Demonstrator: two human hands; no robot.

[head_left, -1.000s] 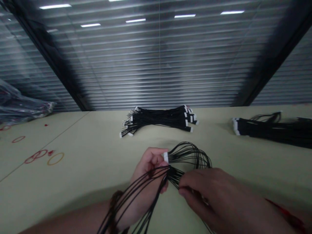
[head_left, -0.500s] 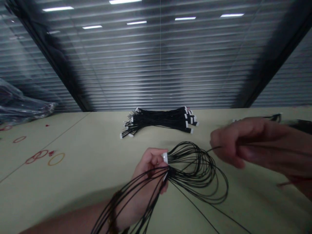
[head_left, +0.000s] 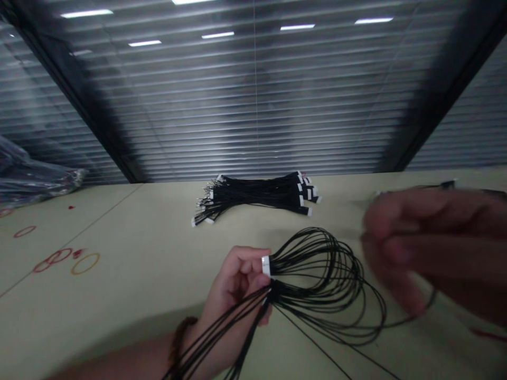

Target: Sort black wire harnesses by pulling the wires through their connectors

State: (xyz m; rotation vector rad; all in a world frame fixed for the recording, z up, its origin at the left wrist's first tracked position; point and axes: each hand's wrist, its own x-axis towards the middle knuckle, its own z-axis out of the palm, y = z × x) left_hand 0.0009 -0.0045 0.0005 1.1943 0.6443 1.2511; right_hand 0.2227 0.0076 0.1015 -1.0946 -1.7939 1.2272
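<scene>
My left hand (head_left: 241,290) is closed on a wire bundle, with a white connector (head_left: 265,266) between its thumb and fingers. Black wires (head_left: 325,279) loop out to the right of the hand and back. More strands from the bundle run down over my left wrist and toward the bottom edge. My right hand (head_left: 412,248) is at the right, smeared by motion, its thumb and fingers drawn together. One black wire (head_left: 400,321) leads from the loops to the lower finger of that hand and partly disappears behind it. The exact grip is blurred.
Against the window blinds (head_left: 253,121) lies a stack of black wire bundles (head_left: 257,195) with white connectors. Red rubber bands (head_left: 53,258) and a yellow one (head_left: 85,264) are on the table at left. Clear plastic (head_left: 35,177) is at the far left.
My right hand has moved rightward and turned, and a wire now runs low to its lower finger. The loops reach farther right. My left hand keeps its hold, with the view slightly shifted.
</scene>
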